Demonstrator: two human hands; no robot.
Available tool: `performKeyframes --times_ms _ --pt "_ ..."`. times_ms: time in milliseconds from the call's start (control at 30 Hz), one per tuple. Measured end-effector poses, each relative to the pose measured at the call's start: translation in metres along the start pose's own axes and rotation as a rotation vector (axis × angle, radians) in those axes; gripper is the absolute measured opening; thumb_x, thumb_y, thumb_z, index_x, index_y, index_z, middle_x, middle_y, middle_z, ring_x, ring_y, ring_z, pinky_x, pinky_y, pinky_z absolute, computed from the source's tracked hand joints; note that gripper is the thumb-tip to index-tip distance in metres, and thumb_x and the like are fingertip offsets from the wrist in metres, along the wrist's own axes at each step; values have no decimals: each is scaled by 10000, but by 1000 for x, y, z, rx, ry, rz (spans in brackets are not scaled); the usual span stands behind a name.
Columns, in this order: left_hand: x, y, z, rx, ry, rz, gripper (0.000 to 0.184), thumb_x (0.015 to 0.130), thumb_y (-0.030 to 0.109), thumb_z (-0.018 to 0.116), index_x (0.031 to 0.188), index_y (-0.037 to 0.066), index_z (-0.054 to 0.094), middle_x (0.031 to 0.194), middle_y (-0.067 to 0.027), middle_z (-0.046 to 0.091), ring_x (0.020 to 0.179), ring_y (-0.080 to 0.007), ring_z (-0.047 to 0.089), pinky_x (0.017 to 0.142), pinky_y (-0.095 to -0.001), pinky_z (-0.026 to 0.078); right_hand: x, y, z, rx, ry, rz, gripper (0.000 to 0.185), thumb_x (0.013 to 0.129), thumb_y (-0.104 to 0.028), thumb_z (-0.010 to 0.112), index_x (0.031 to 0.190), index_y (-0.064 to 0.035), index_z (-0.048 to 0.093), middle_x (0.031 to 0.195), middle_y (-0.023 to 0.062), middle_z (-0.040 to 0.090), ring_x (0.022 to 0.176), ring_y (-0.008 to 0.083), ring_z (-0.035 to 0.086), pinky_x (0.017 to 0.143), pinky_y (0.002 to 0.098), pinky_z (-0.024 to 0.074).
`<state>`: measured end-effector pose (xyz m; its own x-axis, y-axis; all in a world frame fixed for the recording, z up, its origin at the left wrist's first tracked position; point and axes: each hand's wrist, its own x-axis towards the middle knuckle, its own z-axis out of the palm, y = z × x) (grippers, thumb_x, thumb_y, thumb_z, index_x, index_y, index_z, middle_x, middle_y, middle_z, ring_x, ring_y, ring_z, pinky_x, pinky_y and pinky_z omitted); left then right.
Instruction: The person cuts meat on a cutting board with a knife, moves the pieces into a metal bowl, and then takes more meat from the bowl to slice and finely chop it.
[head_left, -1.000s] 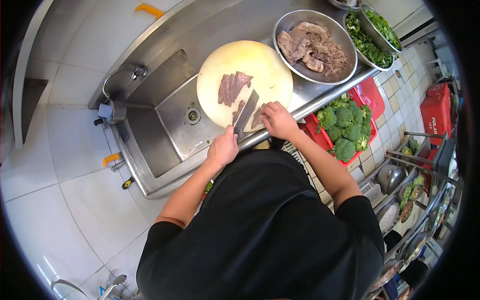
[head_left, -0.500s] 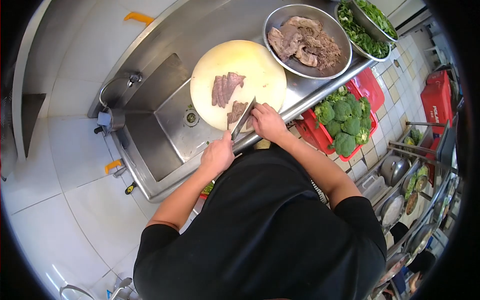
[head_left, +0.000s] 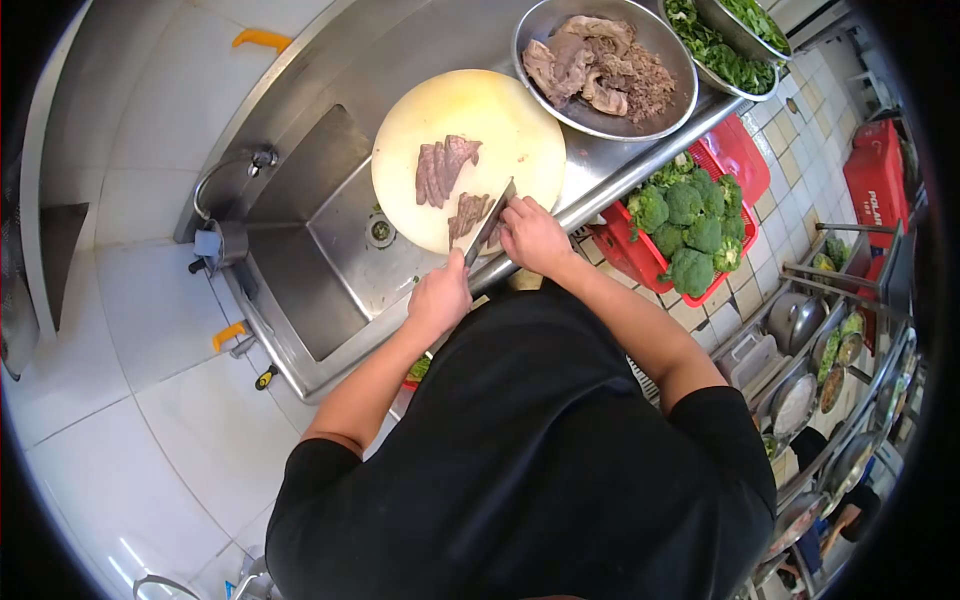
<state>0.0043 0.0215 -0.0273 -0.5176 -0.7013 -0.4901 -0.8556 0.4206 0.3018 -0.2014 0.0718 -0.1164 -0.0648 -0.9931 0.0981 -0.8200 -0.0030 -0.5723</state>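
My left hand (head_left: pixel 440 297) is closed around the handle of a kitchen knife (head_left: pixel 488 222), whose blade slants up and away over the near edge of a round cutting board (head_left: pixel 535 120). Bent fingers of my right hand (head_left: pixel 535 238) press beside the blade on a piece of cooked meat, mostly hidden under them. Left of the blade lie thin cut slices of meat (head_left: pixel 468 215). Farther back on the board rest several larger meat slices (head_left: pixel 445 170), side by side.
A steel bowl of cooked meat (head_left: pixel 600 70) stands behind the board at right, with bowls of leafy greens (head_left: pixel 725 62) beyond. Broccoli (head_left: pixel 690 225) fills a red basket (head_left: pixel 620 250) below the counter. The sink (head_left: pixel 320 270) lies left; a shelf rack (head_left: pixel 800 370) stands at right.
The view has shifted slightly, so the board sits a little farther up and left. The cut slices beside the blade look more spread out. Both hands keep their holds.
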Motion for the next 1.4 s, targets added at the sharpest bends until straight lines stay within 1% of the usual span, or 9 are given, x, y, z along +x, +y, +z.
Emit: performKeyframes --times_ms 200,333,433,633,733,967,1067,1267,1400 --pt "-6 -1 -21 26 2 80 217 1061 236 523 1177 58 477 839 -324 701 830 -556 686 779 -664 519 -6 -4 -5 12 119 -23 162 912 -164 653 980 -18 673 1039 130 630 1060 314 617 938 428 547" --pt "-16 -5 1 22 -34 -8 219 1059 231 527 1178 56 474 835 -316 702 820 -555 683 769 -659 518 -10 2 4 -18 79 -43 147 917 -156 649 976 -24 673 1037 128 626 1061 313 618 928 427 552" --pt "4 -7 7 -23 35 90 230 1054 239 537 1181 57 476 822 -325 698 810 -549 688 761 -656 522 -12 0 4 -30 71 -28 143 917 -147 646 980 -22 673 1035 129 623 1062 313 618 927 426 551" --pt "-21 -3 -26 47 -23 91 213 1055 239 533 1156 57 484 804 -320 692 795 -537 692 743 -658 519 -14 -1 -2 7 136 -47 153 913 -131 647 1010 -14 666 1022 142 625 1050 326 617 936 427 537" --pt "-8 -11 12 1 32 83 202 1057 232 528 1147 55 491 806 -313 692 794 -538 690 733 -653 520 -18 3 2 -20 110 -72 157 910 -117 649 1023 -9 659 1026 151 622 1047 334 616 946 432 528" --pt "-11 -5 -20 -54 14 147 234 1053 224 551 1185 41 491 838 -326 691 806 -553 668 756 -662 503 -19 2 -11 31 110 -23 145 919 -96 627 1038 -24 667 1029 138 629 1058 328 620 933 432 541" --pt "-15 -13 6 -10 -29 60 246 1048 220 558 1206 43 491 840 -322 694 805 -553 671 767 -665 505 -23 13 -1 -17 115 -28 141 923 -98 622 1038 -32 670 1031 127 632 1060 320 622 918 429 552" --pt "-2 12 -24 -25 -38 111 233 1056 253 543 1163 49 508 872 -317 708 877 -537 699 811 -638 533 -19 12 -9 -41 95 -29 117 923 -106 630 1010 -41 671 1019 113 639 1043 315 629 900 427 559" --pt "-7 -2 -4 -29 -72 77 244 1055 265 548 1170 53 515 884 -317 708 881 -536 696 818 -640 529 -26 17 -3 -41 143 -31 101 915 -98 628 990 -42 664 999 112 642 1027 316 633 899 428 556"
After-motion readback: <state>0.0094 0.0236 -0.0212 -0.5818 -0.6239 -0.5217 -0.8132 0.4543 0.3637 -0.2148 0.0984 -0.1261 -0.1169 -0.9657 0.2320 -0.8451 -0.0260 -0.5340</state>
